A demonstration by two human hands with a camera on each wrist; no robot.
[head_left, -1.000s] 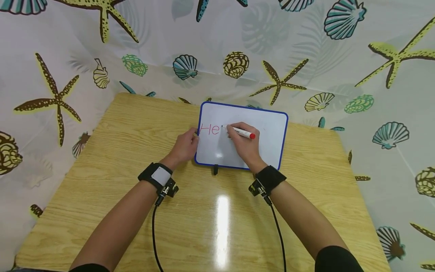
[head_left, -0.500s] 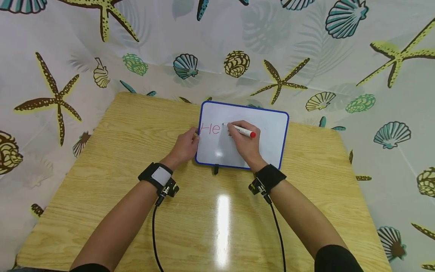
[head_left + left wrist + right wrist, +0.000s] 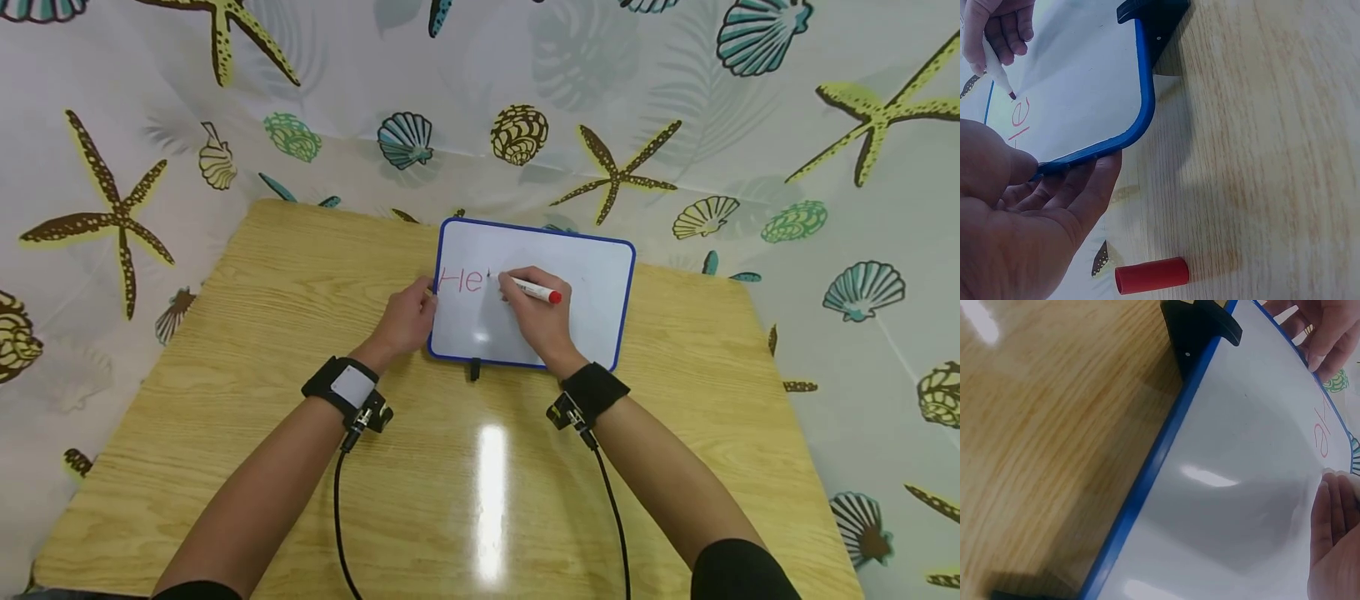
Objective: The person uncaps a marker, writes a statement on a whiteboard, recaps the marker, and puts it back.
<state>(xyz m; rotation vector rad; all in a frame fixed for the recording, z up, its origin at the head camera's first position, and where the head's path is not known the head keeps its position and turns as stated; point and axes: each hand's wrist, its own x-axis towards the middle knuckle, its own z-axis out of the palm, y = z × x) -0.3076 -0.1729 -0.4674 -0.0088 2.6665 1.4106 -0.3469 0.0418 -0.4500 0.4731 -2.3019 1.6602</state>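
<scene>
A whiteboard [image 3: 570, 325] with a blue frame leans back on black feet, tilted toward me. Red letters "He" [image 3: 460, 281] are written at its left side. My left hand [image 3: 407, 318] grips the board's left edge, thumb at the front and fingers behind, as the left wrist view shows. My right hand [image 3: 542, 312] pinches a white marker [image 3: 534, 290] with a red end, its tip at the board just right of the "e". In the left wrist view a loose red marker cap [image 3: 1152, 275] lies on the table beside the left hand.
The board stands near the back of a wooden table [image 3: 300, 267]. One black foot [image 3: 475, 369] juts out at its lower front edge. A curtain [image 3: 465, 75] printed with shells and starfish hangs behind. Black cables [image 3: 341, 517] run from both wrist cameras.
The head view has shifted slightly. A short upright mark now shows at the marker tip, right of the "e". The left hand keeps its grip on the board.
</scene>
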